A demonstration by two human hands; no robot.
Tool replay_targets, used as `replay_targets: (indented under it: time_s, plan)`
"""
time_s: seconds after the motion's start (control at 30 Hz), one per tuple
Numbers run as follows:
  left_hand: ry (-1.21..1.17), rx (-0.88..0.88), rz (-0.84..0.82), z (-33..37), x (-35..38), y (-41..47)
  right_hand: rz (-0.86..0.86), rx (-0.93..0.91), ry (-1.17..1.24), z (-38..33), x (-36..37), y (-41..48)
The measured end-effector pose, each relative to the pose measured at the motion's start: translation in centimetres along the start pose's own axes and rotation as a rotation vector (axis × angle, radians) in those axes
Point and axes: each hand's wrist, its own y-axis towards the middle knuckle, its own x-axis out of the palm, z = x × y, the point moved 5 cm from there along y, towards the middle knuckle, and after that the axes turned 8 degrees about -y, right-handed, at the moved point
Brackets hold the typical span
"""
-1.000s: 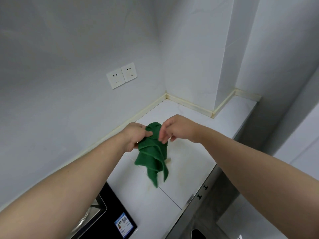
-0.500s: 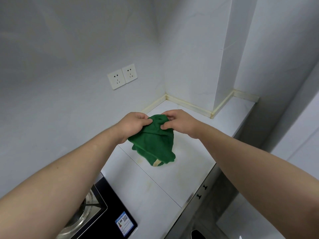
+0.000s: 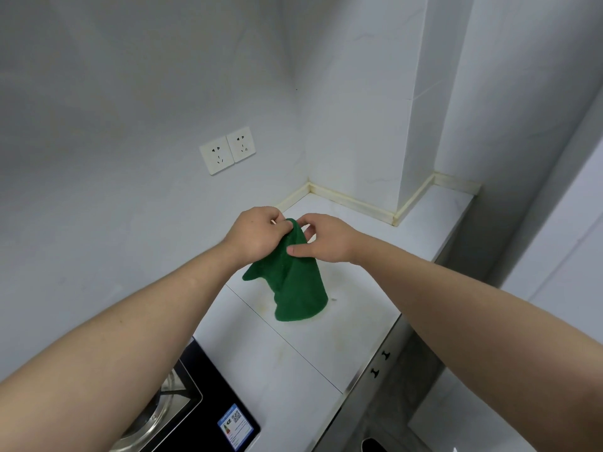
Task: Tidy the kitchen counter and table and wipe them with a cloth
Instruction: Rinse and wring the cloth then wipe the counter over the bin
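Cloth (image 3: pixel 293 282): hung beyond the hob (image 3: pixel 215 396), top pinched by left hand (image 3: pixel 257 234) and right hand (image 3: pixel 324 239).
Table (image 3: pixel 342 347): judged not yet wiped.

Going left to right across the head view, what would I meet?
Wall sockets → left hand → green cloth → right hand → cabinet handles.

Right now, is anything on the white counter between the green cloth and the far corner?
Nothing visible does. Left hand and right hand pinch the green cloth over the white counter.
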Motion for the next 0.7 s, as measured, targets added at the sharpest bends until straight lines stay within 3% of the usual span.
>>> replay_targets:
  time_s: [0.2, 0.4, 0.47, 0.53, 0.6, 0.7]
  plan:
    - [0.131, 0.116, 0.088, 0.7, -0.6, -0.2, 0.180, 0.028, -0.205, -0.2, 0.0, 0.7]
    - [0.205, 0.064, 0.209, 0.1, -1.3, -0.3, 0.395, 0.088, -0.318, -0.6, -1.6, 0.1]
    - [0.192, 0.004, 0.214, -0.1, -1.2, -0.5, 0.382, 0.061, -0.174, -1.1, -1.3, -0.2]
    - [-0.062, -0.098, 0.179, -0.4, -0.8, -0.7, 0.324, 0.034, 0.037, -1.6, -0.7, -0.3]
    - [-0.441, -0.220, 0.088, -0.5, -0.1, -1.2, 0.156, 0.021, 0.202, -1.9, 0.4, -0.3]
    - [-0.583, -0.284, -0.030, -0.5, 0.4, -1.7, -0.048, 0.016, 0.320, -1.7, 1.4, -0.6]
